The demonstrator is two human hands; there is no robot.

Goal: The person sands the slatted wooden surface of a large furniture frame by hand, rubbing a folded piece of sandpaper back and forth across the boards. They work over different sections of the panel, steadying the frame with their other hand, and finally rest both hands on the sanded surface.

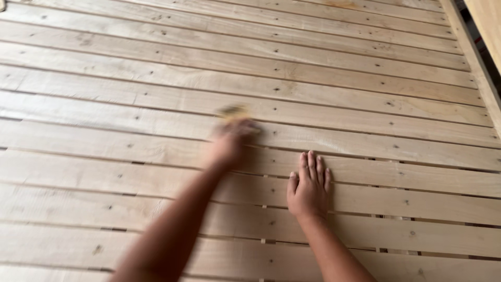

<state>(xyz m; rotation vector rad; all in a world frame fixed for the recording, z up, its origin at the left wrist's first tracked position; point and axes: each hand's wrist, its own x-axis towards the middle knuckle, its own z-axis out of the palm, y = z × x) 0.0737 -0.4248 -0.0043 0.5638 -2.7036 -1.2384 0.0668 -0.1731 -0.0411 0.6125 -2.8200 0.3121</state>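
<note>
Both forearms enter from six o'clock, the left one nearest the lens and blurred. Its left hand (pixel 229 146) reaches up toward twelve o'clock and presses a small tan pad, apparently a piece of sandpaper (pixel 233 112), onto a plank of the slatted wooden surface (pixel 365 78); motion blur hides the fingers, so whether they pinch or lie flat on the pad cannot be told. At about three o'clock from it, lower down, the right hand (pixel 309 187) rests palm-down on a neighbouring slat, its fingers (pixel 312 164) straight and pressed close together, thumb slightly apart, holding nothing. Pale boards run left to right, dotted with small dark knots (pixel 275 89), narrow gaps between the lower ones. A raised side rail (pixel 477 62) borders the slats at two o'clock.

To sand well here, I judge that strokes should follow the grain along the plank, with even pressure from flat fingers, while the resting hand steadies the body and stays clear of the stroke path
</note>
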